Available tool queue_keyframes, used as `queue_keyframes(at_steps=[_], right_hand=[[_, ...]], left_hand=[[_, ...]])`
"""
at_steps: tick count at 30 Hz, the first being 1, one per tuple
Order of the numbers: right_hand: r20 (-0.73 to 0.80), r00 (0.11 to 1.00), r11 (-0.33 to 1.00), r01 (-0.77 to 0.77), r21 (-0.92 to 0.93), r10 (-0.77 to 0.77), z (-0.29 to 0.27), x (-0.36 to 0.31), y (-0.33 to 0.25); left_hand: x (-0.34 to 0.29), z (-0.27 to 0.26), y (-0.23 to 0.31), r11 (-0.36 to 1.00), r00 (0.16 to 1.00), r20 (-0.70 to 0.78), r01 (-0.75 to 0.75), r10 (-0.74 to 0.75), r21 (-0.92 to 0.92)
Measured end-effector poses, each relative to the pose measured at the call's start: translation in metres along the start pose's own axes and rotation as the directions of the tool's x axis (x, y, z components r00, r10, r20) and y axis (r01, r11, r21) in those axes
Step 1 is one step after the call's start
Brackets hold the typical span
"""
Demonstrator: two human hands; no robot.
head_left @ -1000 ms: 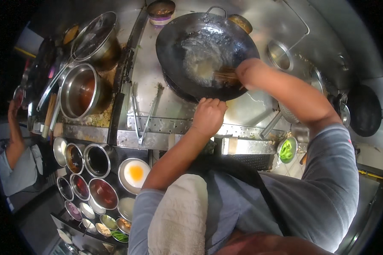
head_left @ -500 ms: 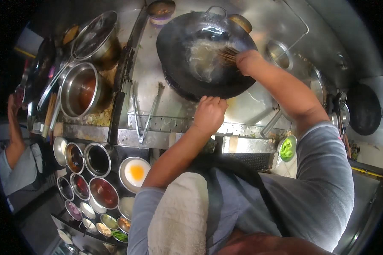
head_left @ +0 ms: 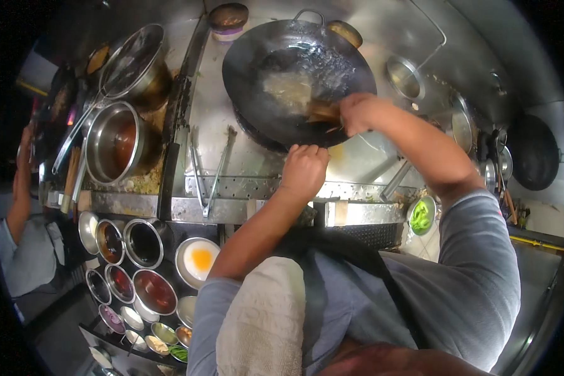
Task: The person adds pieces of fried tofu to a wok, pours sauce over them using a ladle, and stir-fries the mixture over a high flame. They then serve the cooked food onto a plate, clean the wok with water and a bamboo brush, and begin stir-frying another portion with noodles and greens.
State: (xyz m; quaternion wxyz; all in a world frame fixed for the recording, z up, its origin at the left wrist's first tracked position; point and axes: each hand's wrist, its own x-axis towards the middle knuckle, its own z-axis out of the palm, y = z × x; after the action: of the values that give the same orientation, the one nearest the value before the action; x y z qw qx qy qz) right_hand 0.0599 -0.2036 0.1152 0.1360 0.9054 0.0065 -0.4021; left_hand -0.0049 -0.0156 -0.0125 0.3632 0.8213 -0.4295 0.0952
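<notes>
A large black wok (head_left: 244,78) sits on the stove, with cloudy, splashing water (head_left: 288,89) inside it. At the wok's near edge, my left hand (head_left: 305,168) has its fingers curled over the rim. My right hand (head_left: 359,113) is closed around a bamboo wok brush (head_left: 323,113). The brush's bristles are down against the wok's right inner wall, beside the water. Part of the brush is hidden by my fingers.
Metal tongs (head_left: 208,175) lie left of the wok. Further left stand a pot of reddish liquid (head_left: 116,147) and a strainer over another pot (head_left: 131,59). Several sauce bowls (head_left: 145,243) fill the lower left. A bowl of green vegetables (head_left: 422,215) is at right. Another person's arm (head_left: 22,182) shows far left.
The brush and my right hand have swept lower and slightly left inside the wok, blurred by motion. Water now splashes up at the wok's far right. My left hand stays on the rim.
</notes>
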Motion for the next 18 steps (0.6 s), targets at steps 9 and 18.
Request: queue_keyframes(at_steps=[9, 18], right_hand=[[-0.250, 0.958, 0.988, -0.120, 0.097, 0.141, 0.068, 0.095, 0.073], [-0.357, 0.929, 0.969, -0.007, 0.245, 0.097, 0.068, 0.112, 0.107]], left_hand=[[0.008, 0.000, 0.013, 0.998, 0.999, -0.011, -0.048, 0.048, -0.031], [0.020, -0.006, 0.019, 0.992, 0.995, 0.007, -0.097, 0.098, -0.080]])
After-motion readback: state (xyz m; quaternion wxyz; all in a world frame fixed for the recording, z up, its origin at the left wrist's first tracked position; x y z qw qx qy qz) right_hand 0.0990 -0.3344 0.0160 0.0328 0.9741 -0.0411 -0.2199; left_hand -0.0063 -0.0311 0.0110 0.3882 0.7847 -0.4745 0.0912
